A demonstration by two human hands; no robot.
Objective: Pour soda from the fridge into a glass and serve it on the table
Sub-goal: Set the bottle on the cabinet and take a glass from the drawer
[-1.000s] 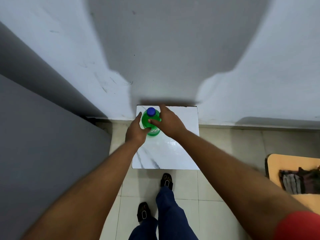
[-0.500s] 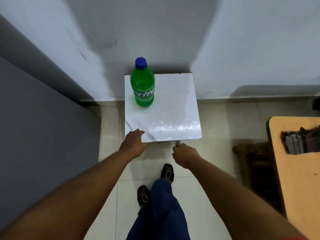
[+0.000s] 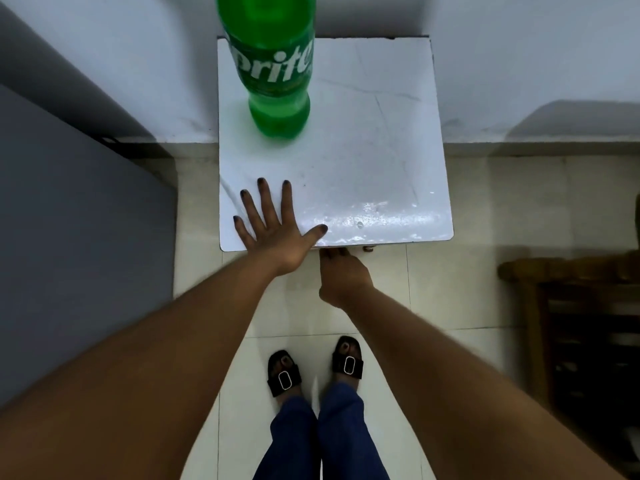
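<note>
A green Sprite soda bottle [image 3: 277, 74] stands upright at the back left of a small white marble-top table [image 3: 374, 161]; its cap is cut off by the frame's top. My left hand [image 3: 273, 226] lies flat and spread on the table's front left corner, holding nothing. My right hand [image 3: 341, 277] sits just below the table's front edge, its fingertips tucked under the tabletop and hidden. No glass is in view.
A grey fridge side [image 3: 69, 237] fills the left. The white wall [image 3: 519, 46] backs the table. A dark wooden chair or stool [image 3: 581, 323] stands at the right. My sandalled feet [image 3: 315, 368] stand on pale floor tiles below the table.
Both hands left the bottle and dropped to the table's front edge. The left hand now lies flat on top; the right reaches under the edge. The view moved lower and closer.
</note>
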